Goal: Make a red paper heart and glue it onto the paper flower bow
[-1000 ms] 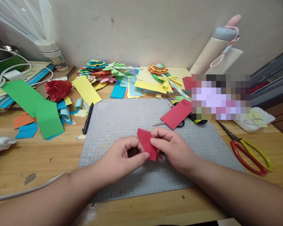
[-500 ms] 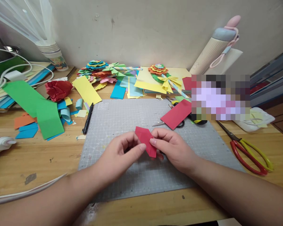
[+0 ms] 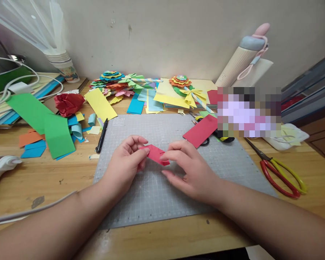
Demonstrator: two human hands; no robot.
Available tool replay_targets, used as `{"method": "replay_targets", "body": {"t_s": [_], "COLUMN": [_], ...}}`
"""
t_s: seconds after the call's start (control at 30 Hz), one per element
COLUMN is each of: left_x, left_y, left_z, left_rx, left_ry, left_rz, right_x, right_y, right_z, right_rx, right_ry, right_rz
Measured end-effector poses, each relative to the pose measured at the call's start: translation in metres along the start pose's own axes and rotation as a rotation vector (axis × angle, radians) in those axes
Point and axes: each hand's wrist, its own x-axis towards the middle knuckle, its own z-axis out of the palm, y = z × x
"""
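Note:
A small folded piece of red paper point(image 3: 155, 154) is held above the grey cutting mat point(image 3: 141, 195). My left hand point(image 3: 128, 157) pinches its left end between thumb and fingers. At its right end, my right hand point(image 3: 186, 169) has thumb and fingers apart, the fingertips at or against the paper's edge. Beyond my right hand a flat red paper strip point(image 3: 200, 130) lies on the mat, partly covering a pair of black-handled scissors point(image 3: 205, 142).
Red-and-yellow-handled scissors point(image 3: 283, 177) lie to the right. A black pen point(image 3: 101, 136) rests along the mat's left edge. Green paper point(image 3: 58, 135), a crumpled red paper ball point(image 3: 69, 104) and scraps lie left. Paper flowers point(image 3: 180, 82) and a bottle point(image 3: 238, 59) are at the back.
The red paper has moved left and been turned to lie flatter. My left hand has kept its grip, while my right thumb has come off the paper and its fingers have spread.

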Motion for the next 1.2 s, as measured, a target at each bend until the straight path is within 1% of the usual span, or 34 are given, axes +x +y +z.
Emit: {"method": "replay_targets", "body": {"t_s": [0.13,0.2,0.27,0.33,0.4,0.47,0.5,0.53,0.57,0.67,0.73,0.87,1.03,1.1,1.2], "left_x": [-0.003,-0.004,-0.004,-0.004,-0.005,-0.007,-0.010,-0.013,-0.017,-0.033,-0.043,-0.052,-0.053,-0.055,-0.058], "left_y": [0.000,0.000,0.001,0.003,0.006,0.011,0.014,0.016,0.018,0.019,0.016,0.006,-0.002,-0.003,-0.004], "left_z": [0.002,0.002,0.003,0.002,0.000,0.000,0.001,0.002,0.003,0.009,0.011,0.008,0.000,-0.002,-0.005], "left_rx": [0.070,0.095,0.122,0.210,0.412,0.712,0.861,0.988,1.091,1.322,1.472,1.696,1.857,1.888,1.892], "left_ry": [-0.021,-0.040,-0.066,-0.081,-0.063,-0.030,-0.040,-0.076,-0.137,-0.348,-0.414,-0.444,-0.533,-0.546,-0.529], "left_rz": [-0.003,-0.007,-0.019,-0.017,0.053,0.208,0.289,0.350,0.383,0.361,0.379,0.533,0.769,0.824,0.861], "right_x": [-0.001,-0.002,-0.003,-0.002,-0.002,-0.003,-0.004,-0.006,-0.008,-0.014,-0.018,-0.020,-0.015,-0.012,-0.008], "right_y": [0.001,0.001,0.000,-0.002,-0.004,-0.005,-0.006,-0.006,-0.006,-0.005,-0.006,-0.007,-0.006,-0.006,-0.004], "right_z": [0.003,0.004,0.003,0.001,-0.001,-0.003,-0.003,-0.002,-0.002,0.000,0.001,0.000,-0.004,-0.004,-0.004], "right_rx": [-0.157,-0.252,-0.358,-0.455,-0.521,-0.561,-0.573,-0.580,-0.579,-0.516,-0.440,-0.275,-0.151,-0.125,-0.068], "right_ry": [0.073,0.108,0.123,0.121,0.082,0.009,-0.031,-0.069,-0.101,-0.177,-0.208,-0.245,-0.293,-0.309,-0.334], "right_rz": [-0.150,-0.204,-0.261,-0.339,-0.407,-0.431,-0.435,-0.436,-0.434,-0.373,-0.289,-0.129,0.061,0.129,0.208]}}
